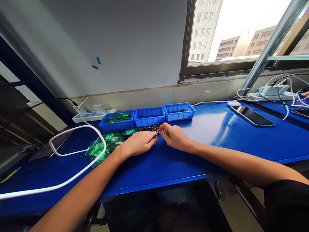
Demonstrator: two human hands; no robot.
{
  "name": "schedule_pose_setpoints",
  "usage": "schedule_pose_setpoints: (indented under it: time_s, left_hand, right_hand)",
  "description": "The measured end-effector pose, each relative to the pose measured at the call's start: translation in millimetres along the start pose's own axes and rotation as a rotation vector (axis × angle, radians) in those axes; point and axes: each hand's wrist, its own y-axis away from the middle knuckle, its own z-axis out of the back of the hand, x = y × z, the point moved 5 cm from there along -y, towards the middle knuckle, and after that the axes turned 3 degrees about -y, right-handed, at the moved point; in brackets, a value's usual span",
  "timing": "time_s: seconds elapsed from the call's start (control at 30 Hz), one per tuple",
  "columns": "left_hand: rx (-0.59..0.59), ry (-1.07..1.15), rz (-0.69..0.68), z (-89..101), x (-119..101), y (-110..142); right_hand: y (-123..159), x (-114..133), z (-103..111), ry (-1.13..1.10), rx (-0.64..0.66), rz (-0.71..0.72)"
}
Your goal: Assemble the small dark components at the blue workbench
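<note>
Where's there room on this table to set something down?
Widest bare patch: the table between the rightmost tray and the phone. A smaller one lies between the right hand and the front edge. The left is crowded with green bags, white cable and power strip.

Left forearm (96,180): bare, angled up from the lower left
Left hand (141,141): back upward, fingers drawn together
Right forearm (229,160): bare, slanting in from the right
Right hand (175,137): fingers curled, tips pinched, close beside the left
</note>
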Motion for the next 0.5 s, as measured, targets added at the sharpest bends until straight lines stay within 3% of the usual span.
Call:
schedule_pose_setpoints:
  time_s: [0.5]
  left_hand:
    - [-0.011,-0.034,0.009,-1.1,1.3,0.0]
  right_hand:
    - [-0.3,0.2,-0.2,0.008,-0.026,0.022]
